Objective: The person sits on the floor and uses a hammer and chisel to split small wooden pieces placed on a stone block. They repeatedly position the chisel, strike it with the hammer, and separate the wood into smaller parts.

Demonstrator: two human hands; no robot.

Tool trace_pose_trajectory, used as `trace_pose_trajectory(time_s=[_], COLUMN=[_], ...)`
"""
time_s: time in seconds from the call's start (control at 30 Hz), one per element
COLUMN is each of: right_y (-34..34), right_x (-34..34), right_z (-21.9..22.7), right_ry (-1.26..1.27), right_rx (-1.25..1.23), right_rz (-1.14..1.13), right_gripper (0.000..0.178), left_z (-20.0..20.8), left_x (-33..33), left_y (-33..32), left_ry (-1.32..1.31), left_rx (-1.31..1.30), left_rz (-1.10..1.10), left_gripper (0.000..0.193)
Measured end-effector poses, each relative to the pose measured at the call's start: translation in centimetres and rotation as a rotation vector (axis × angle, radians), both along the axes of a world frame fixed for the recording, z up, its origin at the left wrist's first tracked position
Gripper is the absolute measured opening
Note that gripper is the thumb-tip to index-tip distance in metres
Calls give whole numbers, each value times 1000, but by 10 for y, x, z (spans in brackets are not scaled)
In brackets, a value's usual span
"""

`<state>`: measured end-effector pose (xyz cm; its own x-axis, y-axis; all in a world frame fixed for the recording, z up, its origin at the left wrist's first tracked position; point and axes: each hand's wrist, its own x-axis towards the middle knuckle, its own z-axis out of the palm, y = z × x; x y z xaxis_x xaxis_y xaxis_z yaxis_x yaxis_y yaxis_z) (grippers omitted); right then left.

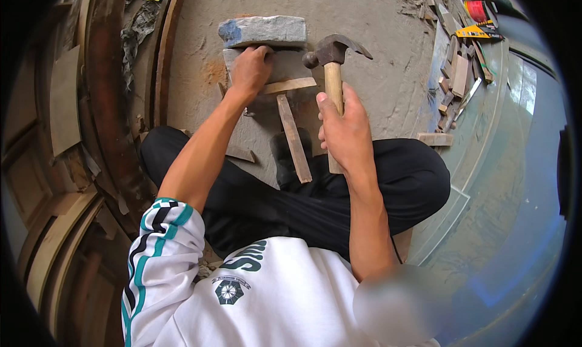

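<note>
My right hand (345, 125) is wrapped round the wooden handle of a claw hammer (333, 74), its metal head up and its claw pointing right. Ahead of me on the ground lies a pale stone block (267, 31) with a blue patch at its left end. A flat grey slab (288, 67) sits at the block's near side. My left hand (251, 71) is closed against that slab, fingertips curled under; what they hold, if anything, is hidden. One short wood strip (291, 85) lies across the slab's near edge. A longer wood strip (294, 138) slants toward my crossed legs.
Long planks and boards (106, 74) stand along the left. At the right, wood offcuts (451, 83) are heaped beside a yellow-and-black handled tool (479, 31) and a red roll (476, 10). A glass sheet (485, 165) lies along the right side.
</note>
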<state>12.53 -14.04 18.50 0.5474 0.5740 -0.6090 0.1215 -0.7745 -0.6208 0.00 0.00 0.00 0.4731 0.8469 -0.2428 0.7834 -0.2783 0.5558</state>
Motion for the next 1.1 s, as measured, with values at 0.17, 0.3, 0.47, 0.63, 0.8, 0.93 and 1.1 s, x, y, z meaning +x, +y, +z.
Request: trace_pose_trajectory(time_s=[0.17,0.3,0.47,0.63,0.8,0.93,1.1], right_y=[4,3,5,6,3,1,-1], right_x=[3,5,1,-3,-6,-9,-12], right_z=[-3,-1,8,11,9,9,9], right_ry=[-7,-17,81,144,161,171,179], right_rx=[40,44,9,27,34,30,50], right_rz=[20,31,10,-36,-29,-29,-26], right_gripper=[43,40,37,33,33,33,33], left_z=[-29,-4,48,64,66,64,43], left_x=[0,1,-32,-44,-38,-32,-31], left_y=[4,-4,-14,-31,-43,-51,-56], left_ry=[-15,-158,-360,-546,-456,-401,-484], left_rx=[297,176,-446,-718,-596,-394,-495], left_rz=[-84,6,37,193,227,111,76], left_gripper=[21,18,21,33,31,30,29])
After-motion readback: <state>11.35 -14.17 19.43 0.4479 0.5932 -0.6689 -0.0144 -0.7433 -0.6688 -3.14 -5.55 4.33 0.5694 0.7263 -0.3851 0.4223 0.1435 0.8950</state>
